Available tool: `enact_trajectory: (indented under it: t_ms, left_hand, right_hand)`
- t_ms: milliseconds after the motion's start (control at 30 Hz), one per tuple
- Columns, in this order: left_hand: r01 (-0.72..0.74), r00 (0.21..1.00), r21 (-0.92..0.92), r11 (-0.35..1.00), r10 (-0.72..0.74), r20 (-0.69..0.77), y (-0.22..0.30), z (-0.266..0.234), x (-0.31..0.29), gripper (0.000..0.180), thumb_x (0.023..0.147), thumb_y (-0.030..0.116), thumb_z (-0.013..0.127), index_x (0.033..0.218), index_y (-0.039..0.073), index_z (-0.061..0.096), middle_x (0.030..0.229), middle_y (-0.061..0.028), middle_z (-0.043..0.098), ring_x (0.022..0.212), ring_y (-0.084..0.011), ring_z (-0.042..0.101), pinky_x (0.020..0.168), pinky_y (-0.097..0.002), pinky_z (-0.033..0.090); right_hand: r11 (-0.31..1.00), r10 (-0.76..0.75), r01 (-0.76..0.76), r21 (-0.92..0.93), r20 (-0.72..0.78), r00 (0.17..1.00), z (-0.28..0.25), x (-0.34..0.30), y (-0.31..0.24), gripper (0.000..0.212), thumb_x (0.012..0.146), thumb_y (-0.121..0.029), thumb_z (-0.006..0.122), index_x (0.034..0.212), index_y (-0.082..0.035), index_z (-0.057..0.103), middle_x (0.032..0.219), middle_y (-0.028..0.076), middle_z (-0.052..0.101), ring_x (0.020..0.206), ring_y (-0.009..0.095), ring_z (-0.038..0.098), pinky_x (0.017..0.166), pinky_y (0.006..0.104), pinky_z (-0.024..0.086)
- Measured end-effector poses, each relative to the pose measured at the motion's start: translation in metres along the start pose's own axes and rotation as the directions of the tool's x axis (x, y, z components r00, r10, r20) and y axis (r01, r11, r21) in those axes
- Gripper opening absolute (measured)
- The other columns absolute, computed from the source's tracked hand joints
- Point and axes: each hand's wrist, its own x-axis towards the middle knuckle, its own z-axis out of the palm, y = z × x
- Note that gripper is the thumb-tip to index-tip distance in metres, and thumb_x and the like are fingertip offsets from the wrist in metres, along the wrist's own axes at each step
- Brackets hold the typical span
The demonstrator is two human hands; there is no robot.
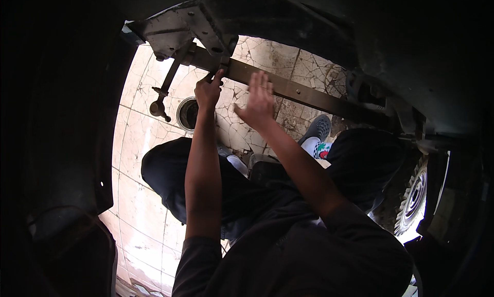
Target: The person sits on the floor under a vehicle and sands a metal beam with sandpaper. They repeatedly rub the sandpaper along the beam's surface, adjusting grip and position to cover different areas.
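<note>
A long flat metal bar [303, 93], which looks like a vehicle's leaf spring, runs from the upper left to the right. My left hand [208, 93] is closed at its near edge, fingertips by a clamp-like band [225, 64] round the bar; what the fingers hold, if anything, is hidden. To the right, my right hand [259, 101] is open, fingers stretched toward the bar and slightly smeared by motion. Whether it touches the bar I cannot tell. A metal bracket [177, 27] covers the bar's left end, and a rod with a ball-shaped end [157, 108] hangs below.
Dark vehicle bodywork [411, 55] surrounds the space. A round container [187, 114] stands on the cracked tile floor [136, 158] beside my left forearm. My bent knees and grey shoe [318, 128] are below the bar. A toothed-edged wheel [414, 194] stands at the right.
</note>
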Motion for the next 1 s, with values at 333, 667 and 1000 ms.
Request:
enact_trajectory:
  t_ms: [333,667,1000]
  left_hand:
    - [0.015,1.000,-0.036,0.999,-0.016,-0.025,-0.002,0.001,-0.003,0.057,0.096,0.063,0.070,0.120,0.013,0.082,0.075,-0.0077,0.078,0.069,-0.0194,0.075,0.075,-0.0360,0.057]
    - [0.036,0.999,0.020,0.999,-0.036,-0.002,0.001,0.008,0.003,0.059,0.094,0.064,0.071,0.101,0.007,0.084,0.070,-0.0090,0.076,0.070,-0.0223,0.075,0.075,-0.0393,0.057]
    - [0.040,0.999,-0.126,0.991,-0.041,-0.005,-0.004,-0.002,0.004,0.055,0.091,0.060,0.079,0.102,0.007,0.085,0.074,-0.0056,0.077,0.066,-0.0148,0.073,0.071,-0.0330,0.056]
  right_hand:
    - [0.921,0.007,0.122,-0.370,0.328,0.945,-0.037,-0.004,0.058,0.124,0.083,-0.046,0.082,0.168,0.006,0.008,0.176,0.030,0.012,0.164,0.042,0.016,0.133,0.0495,0.015]
    - [0.985,-0.109,0.131,-0.112,0.190,0.976,-0.016,0.024,-0.018,0.130,0.085,-0.065,0.074,0.166,0.010,0.007,0.175,0.031,0.011,0.164,0.044,0.012,0.134,0.0496,0.014]
    - [0.814,-0.039,0.232,-0.533,0.348,0.937,-0.042,-0.008,0.074,0.128,0.087,-0.059,0.078,0.167,0.010,0.006,0.175,0.030,0.013,0.164,0.039,0.015,0.134,0.0484,0.012]
